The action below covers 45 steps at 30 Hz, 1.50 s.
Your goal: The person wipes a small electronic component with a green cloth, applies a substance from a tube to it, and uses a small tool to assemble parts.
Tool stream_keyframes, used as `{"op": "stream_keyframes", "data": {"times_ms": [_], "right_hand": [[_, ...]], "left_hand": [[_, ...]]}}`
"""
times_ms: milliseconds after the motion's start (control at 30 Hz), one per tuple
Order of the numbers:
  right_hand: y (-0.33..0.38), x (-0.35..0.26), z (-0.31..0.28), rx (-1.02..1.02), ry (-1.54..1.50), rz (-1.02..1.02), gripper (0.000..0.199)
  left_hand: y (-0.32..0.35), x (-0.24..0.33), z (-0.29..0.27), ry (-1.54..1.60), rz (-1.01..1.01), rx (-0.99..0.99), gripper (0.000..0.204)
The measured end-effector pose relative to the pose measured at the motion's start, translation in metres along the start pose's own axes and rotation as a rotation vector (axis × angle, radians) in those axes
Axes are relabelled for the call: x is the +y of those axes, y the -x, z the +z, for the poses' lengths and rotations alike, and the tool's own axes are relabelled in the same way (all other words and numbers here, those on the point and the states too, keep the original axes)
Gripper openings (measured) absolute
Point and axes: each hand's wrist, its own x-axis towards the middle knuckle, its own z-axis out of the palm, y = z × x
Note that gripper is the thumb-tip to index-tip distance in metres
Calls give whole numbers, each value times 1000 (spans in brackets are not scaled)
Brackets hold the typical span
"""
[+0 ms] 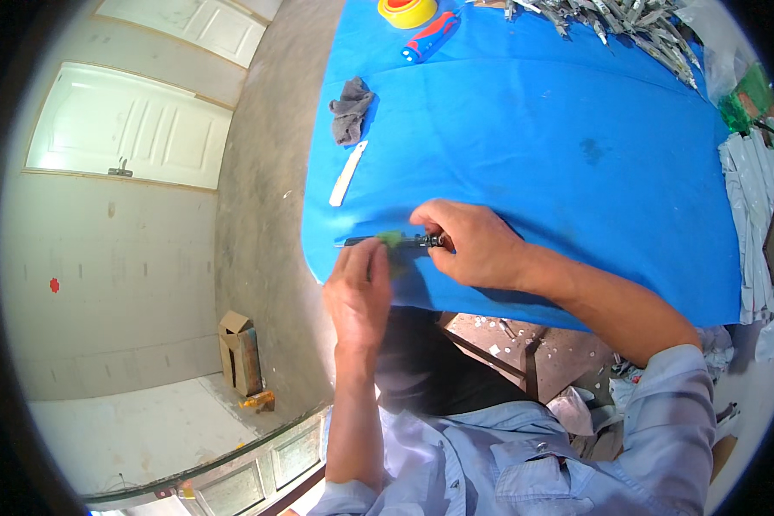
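A slim dark rod-like part (414, 242) is held level just above the near left edge of the blue-covered table. My right hand (486, 248) is closed around its right end, thumb and forefinger gripping a black fitting there. At the rod's middle, a small soft-looking green piece (390, 238) wraps or lies against it, blurred. My left hand (357, 288) pinches at the green piece with fingers closed; the fingertips partly hide the rod. Beyond the left hand lie a white flat strip (348, 175), perhaps a blade handle, and a crumpled grey cloth (350, 112).
A blue cloth (525, 146) covers the table. At its far side are a yellow tape roll (407, 10), a red-and-blue handle (431, 37) and a heap of grey slim parts (632, 30). White plastic bags (748, 215) line the right edge. A cardboard box (239, 353) stands on the floor.
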Motion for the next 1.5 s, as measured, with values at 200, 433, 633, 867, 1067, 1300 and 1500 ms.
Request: {"op": "stream_keyframes", "data": {"times_ms": [200, 433, 633, 867, 1067, 1300, 1500], "right_hand": [[-2, -3, 0, 27, -53, 3, 33], [-3, 0, 0, 35, -33, -24, 32], [-3, -2, 1, 21, -89, 19, 33], [-5, -4, -2, 0, -51, 34, 34], [-4, 1, 0, 12, -75, 33, 30], [-4, -3, -2, 1, -48, 17, 33], [-4, -4, -2, 17, -133, 41, 27]], "left_hand": [[6, -1, -10, 34, 9, 35, 9], [6, 29, 10, 84, -4, -17, 11], [3, -1, -2, 47, -64, 45, 12], [3, 37, -1, 152, 79, -16, 13], [3, 26, 16, 65, 72, -37, 11], [9, 27, 9, 38, 57, -13, 10], [7, 23, -1, 89, 29, 106, 11]]}}
